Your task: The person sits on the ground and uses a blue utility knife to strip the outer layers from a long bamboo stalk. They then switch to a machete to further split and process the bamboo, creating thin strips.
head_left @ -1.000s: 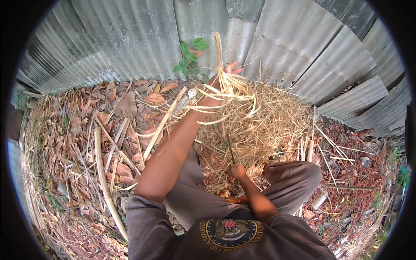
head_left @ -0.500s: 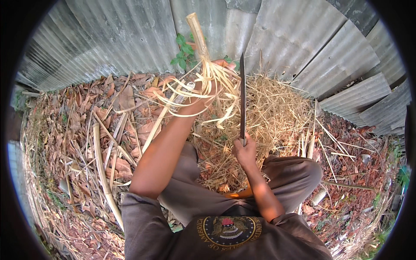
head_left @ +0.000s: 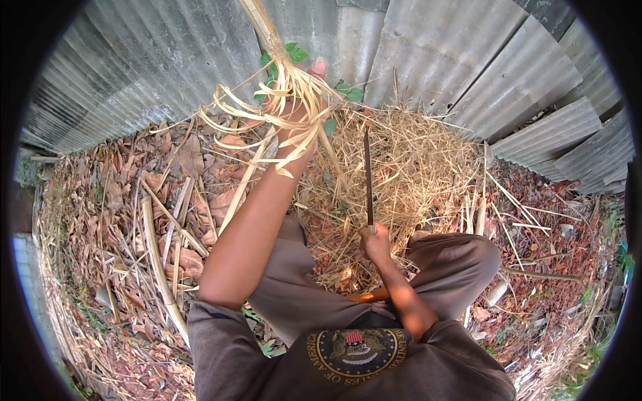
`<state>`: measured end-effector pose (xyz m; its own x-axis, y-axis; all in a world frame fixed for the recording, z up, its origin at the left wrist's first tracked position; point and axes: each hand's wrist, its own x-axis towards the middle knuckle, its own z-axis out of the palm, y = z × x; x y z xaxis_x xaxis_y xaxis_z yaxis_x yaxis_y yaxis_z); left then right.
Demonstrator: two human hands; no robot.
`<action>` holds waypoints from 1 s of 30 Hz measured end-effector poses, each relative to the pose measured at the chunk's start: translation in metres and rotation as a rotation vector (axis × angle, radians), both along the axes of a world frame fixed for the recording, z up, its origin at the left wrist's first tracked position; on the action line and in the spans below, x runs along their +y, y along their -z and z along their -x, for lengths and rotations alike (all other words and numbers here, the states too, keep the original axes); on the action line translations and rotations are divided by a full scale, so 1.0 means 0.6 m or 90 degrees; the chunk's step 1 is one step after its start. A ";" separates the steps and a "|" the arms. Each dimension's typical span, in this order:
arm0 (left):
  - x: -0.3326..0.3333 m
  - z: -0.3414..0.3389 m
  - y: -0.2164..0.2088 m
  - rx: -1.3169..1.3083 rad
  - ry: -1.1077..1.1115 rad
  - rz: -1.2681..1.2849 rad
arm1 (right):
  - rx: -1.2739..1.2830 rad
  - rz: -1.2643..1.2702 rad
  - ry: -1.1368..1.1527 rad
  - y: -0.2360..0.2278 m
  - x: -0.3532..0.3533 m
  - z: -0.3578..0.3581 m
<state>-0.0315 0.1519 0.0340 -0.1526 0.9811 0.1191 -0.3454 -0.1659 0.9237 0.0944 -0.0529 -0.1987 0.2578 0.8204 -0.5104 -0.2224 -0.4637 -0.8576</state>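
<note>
A pale wooden stick point(head_left: 263, 28) is held out in front of me by my left hand point(head_left: 317, 69), its upper end running past the top of the view. Long curled shavings point(head_left: 294, 137) fan out from its lower part and cover most of the hand, with a fingertip showing beside them. My right hand point(head_left: 376, 243) is wrapped round the handle of a long, dark, narrow-bladed knife point(head_left: 368, 177). The blade points away from me, apart from the stick. Below it, dry shavings point(head_left: 408, 160) lie in a heap between my knees and the fence.
A corrugated metal fence point(head_left: 428, 53) stands close ahead, with a green-leaved plant point(head_left: 294, 52) at its foot. Dry brown leaves point(head_left: 194, 157) and cut poles point(head_left: 157, 260) cover the left ground. Thin split sticks point(head_left: 511, 194) and a short pale piece point(head_left: 497, 293) lie at the right.
My left hand has moved away and to the left, carrying the stick and its curls. The knife has come lower and nearer to me, leaving a gap from the shavings.
</note>
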 end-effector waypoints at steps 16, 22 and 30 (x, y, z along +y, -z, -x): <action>0.037 -0.017 0.029 -0.099 0.240 -0.007 | -0.047 -0.033 -0.089 -0.062 0.007 0.033; 0.038 -0.050 0.025 0.152 0.137 -0.131 | -0.283 -0.127 -0.051 0.010 -0.002 0.049; 0.073 -0.052 0.072 0.109 0.278 -0.141 | -0.037 0.107 -0.133 -0.013 -0.003 0.004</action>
